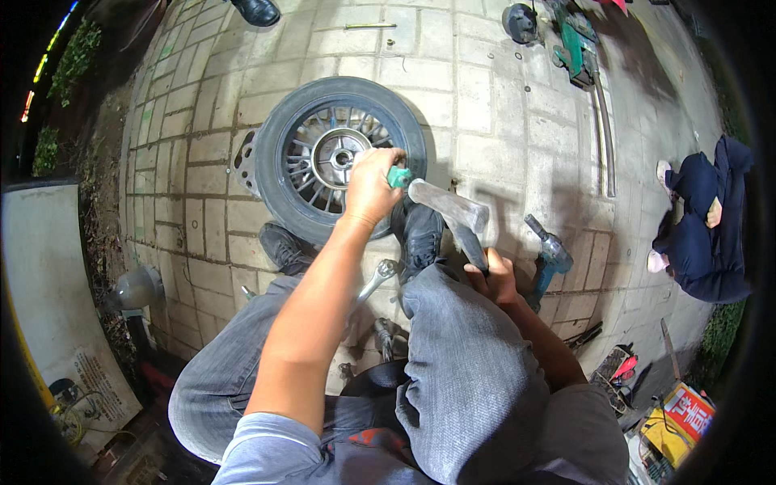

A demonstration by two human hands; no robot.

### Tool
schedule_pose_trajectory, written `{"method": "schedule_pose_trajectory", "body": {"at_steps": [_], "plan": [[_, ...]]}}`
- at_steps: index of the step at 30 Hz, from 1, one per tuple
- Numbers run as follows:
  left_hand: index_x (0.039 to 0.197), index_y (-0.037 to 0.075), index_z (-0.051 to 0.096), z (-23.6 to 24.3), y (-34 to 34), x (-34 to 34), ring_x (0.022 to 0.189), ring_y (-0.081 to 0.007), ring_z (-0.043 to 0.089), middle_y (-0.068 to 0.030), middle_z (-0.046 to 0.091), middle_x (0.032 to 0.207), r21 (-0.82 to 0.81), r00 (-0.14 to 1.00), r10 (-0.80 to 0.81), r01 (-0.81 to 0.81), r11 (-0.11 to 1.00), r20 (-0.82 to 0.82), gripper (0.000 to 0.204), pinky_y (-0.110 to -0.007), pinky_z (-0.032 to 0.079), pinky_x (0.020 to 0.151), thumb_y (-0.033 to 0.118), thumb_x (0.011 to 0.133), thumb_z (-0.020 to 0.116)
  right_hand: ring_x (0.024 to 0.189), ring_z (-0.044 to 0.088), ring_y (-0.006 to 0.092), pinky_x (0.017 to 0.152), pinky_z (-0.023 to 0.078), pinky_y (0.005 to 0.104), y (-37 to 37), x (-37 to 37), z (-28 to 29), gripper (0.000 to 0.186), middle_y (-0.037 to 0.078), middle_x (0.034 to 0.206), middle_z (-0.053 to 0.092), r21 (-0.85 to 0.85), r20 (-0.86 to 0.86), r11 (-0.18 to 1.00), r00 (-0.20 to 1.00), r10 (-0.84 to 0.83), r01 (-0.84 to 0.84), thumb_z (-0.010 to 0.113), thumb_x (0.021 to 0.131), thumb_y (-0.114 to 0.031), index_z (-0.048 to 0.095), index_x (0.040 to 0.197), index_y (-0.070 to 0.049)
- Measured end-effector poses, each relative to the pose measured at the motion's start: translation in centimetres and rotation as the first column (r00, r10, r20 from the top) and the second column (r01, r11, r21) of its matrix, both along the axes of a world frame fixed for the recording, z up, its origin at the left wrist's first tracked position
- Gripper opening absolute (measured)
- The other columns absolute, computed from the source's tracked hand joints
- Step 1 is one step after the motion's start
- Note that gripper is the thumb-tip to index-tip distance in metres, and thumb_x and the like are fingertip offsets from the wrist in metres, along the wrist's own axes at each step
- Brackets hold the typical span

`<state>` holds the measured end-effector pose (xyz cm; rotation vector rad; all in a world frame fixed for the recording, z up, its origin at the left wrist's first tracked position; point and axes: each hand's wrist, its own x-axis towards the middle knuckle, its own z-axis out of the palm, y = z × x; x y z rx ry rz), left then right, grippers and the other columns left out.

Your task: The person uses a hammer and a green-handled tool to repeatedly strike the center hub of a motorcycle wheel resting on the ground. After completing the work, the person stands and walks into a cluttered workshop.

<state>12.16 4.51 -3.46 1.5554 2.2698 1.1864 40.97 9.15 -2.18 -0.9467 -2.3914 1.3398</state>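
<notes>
A spoked wheel with its tire point(279, 162) lies flat on the paving in front of my shoes. My left hand point(373, 187) is over the wheel's right part, closed around a tool with a green handle point(398, 177). Only the handle's end shows; the rest of that tool is hidden by my hand. My right hand point(495, 279) grips the dark handle of a hammer point(453, 205) beside my right knee. The hammer's grey cylindrical head points at the green handle's end, close to it; whether they touch I cannot tell.
A ratchet wrench point(377, 280) lies between my legs. Right of my knee is a teal impact wrench point(552, 257). A green power tool point(579, 52) and a long bar point(605, 137) lie far right. A person in dark clothes point(703, 218) crouches at the right. A lamp point(139, 288) stands left.
</notes>
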Motion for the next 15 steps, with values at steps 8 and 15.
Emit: {"method": "schedule_pose_trajectory", "body": {"at_steps": [8,15], "plan": [[0.087,0.006,0.061,-1.0,0.0,0.2,0.076,-0.0348,0.056,-0.0129,0.058,0.078,0.115,0.999,0.022,-0.025,0.993,0.031,0.02,-0.042,0.044,0.073,0.006,0.069,0.07,0.055,0.059,0.033,0.054,0.046,0.0378,0.4,1.3,-1.1,0.038,0.017,0.063,0.054,-0.01,-0.041,1.0,0.999,0.008,-0.008,0.066,0.088,-0.033,0.052,0.085,0.001],[0.065,0.007,0.053,-1.0,1.0,0.4,0.07,-0.0345,0.054,-0.0116,0.055,0.067,0.03,0.997,0.076,-0.075,0.997,-0.029,0.029,-0.044,0.039,0.073,0.024,0.073,0.076,0.055,0.06,0.0323,0.053,0.046,0.0388,-0.9,-0.1,-1.4,0.034,0.016,0.064,0.056,0.073,-0.206,0.995,0.977,-0.048,0.064,0.066,0.087,-0.031,0.053,0.084,0.001]]}}
